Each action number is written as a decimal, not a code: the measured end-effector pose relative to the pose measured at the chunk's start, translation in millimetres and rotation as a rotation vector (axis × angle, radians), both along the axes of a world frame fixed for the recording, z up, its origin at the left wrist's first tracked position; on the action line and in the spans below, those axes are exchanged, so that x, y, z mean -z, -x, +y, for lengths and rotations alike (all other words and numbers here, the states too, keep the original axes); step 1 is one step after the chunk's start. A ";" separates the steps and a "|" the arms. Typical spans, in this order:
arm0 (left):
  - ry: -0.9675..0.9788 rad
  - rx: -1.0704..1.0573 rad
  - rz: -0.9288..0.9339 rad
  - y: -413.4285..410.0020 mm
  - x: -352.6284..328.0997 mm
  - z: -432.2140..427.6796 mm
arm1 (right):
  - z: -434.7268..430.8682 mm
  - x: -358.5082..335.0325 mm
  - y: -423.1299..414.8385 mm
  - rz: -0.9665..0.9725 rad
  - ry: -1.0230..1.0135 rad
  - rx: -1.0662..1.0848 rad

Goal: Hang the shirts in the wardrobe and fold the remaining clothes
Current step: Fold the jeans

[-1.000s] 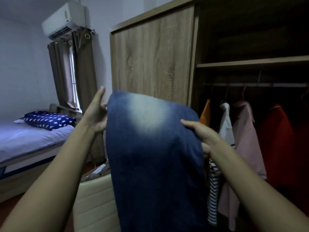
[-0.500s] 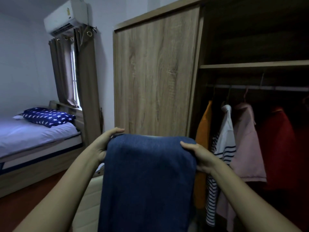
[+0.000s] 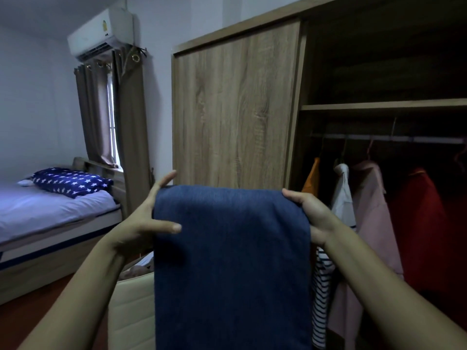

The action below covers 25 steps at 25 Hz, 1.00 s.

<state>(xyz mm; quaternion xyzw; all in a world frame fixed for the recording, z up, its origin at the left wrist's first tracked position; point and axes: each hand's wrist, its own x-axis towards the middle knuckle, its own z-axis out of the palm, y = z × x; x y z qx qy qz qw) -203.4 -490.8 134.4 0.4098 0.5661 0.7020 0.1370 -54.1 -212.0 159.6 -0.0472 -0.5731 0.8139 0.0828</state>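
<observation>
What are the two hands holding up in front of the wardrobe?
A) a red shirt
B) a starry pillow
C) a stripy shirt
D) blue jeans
D: the left hand and the right hand each grip the top edge of the blue jeans, while the red shirt and the stripy shirt hang in the wardrobe and the starry pillow lies on the bed.

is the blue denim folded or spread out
Folded: the blue denim hangs from a smooth rounded fold along its top, held by the left hand and right hand. Layers: cannot tell.
</observation>
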 end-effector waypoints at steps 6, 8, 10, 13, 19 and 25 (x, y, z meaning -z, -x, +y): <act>0.062 -0.232 0.224 0.7 -2.7 12.1 | -6.1 -11.6 -12.4 0.006 0.047 0.026; 0.058 -0.377 0.258 -2.1 -2.8 14.1 | -5.8 -15.5 -16.6 0.089 0.050 0.016; 0.061 -0.544 0.261 -2.3 -5.1 14.8 | -3.5 -14.6 -18.6 0.204 -0.092 0.040; 0.017 -0.724 0.264 -8.1 -14.8 22.5 | 13.7 -13.5 -14.6 0.326 -0.434 0.153; -0.170 -0.755 0.277 -31.8 -39.6 42.5 | 7.1 -17.6 -15.5 0.589 -0.608 0.616; -0.134 -0.610 0.127 -49.4 -58.9 42.0 | -10.5 17.0 -16.8 0.523 -0.684 0.531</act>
